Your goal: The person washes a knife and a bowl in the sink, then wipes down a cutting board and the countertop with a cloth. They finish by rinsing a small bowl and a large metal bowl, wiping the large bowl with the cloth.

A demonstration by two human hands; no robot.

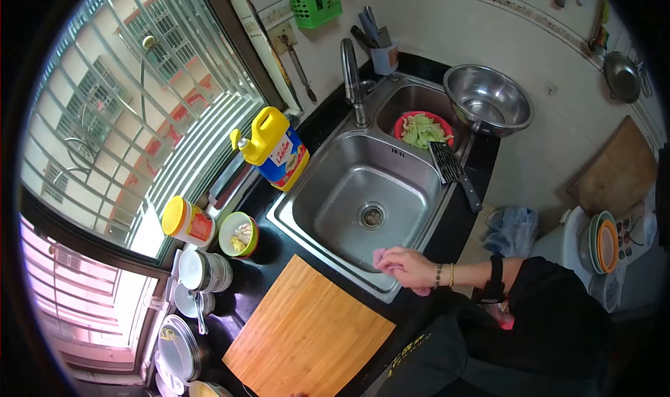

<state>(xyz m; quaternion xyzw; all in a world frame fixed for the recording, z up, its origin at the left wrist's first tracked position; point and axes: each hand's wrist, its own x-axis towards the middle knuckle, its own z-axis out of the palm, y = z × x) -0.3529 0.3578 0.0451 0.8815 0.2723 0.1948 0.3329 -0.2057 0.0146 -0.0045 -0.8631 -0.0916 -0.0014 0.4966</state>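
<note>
My right hand (412, 268), with two beaded bracelets at the wrist, is closed around a crumpled pink cloth (380, 257). It is over the near rim of the large steel sink basin (335, 181). A small skin-coloured sliver at the bottom edge, by the wooden cutting board (307, 327), may be fingertips of my left hand (300, 395); its fingers are otherwise hidden. Beyond the right hand, a cleaver (453, 174) with a dark handle rests across the sink's edge. Its blade is beside a red basket (403, 125) of cut green leaves (423, 131) in the smaller basin.
A steel bowl (488, 100) rests at the far corner. Along the window stand a yellow detergent jug (279, 149), a green bowl (239, 234) holding pale pieces, stacked bowls (202, 271) and plates (178, 348). The faucet (352, 83) rises behind the basins.
</note>
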